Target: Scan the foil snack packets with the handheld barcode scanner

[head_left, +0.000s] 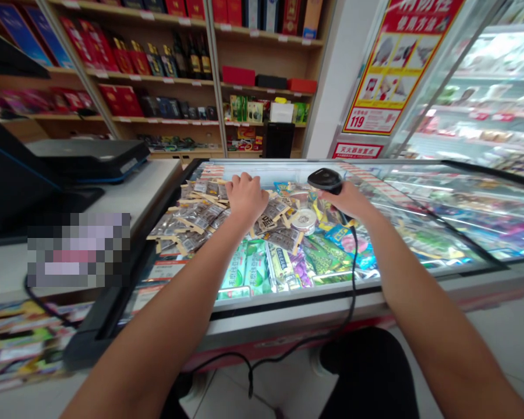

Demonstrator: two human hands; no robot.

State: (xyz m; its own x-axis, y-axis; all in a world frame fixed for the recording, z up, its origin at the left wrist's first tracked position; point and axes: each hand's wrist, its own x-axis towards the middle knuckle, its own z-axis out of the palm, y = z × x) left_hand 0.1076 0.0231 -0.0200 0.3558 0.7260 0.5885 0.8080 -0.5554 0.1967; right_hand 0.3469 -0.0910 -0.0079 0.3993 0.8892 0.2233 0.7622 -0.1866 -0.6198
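Observation:
My left hand (244, 196) reaches into an open chest freezer (288, 294) and rests with curled fingers on a heap of grey and tan ice cream packets (201, 218). Whether it grips one is hidden. My right hand (349, 201) is wrapped round the handle of a black barcode scanner (325, 179), whose head points down over the goods. Its black cable (353, 273) hangs over the freezer's front rim toward the floor. A round white tub (303, 220) lies between my hands, and green and blue packets (253, 267) fill the near part.
A white counter (126, 195) with a black till screen (9, 180) and printer stands at left. The freezer's glass lid (454, 209) covers its right half. Shelves of red boxes and bottles (157, 58) line the back wall. A glass-door fridge (484, 93) stands at right.

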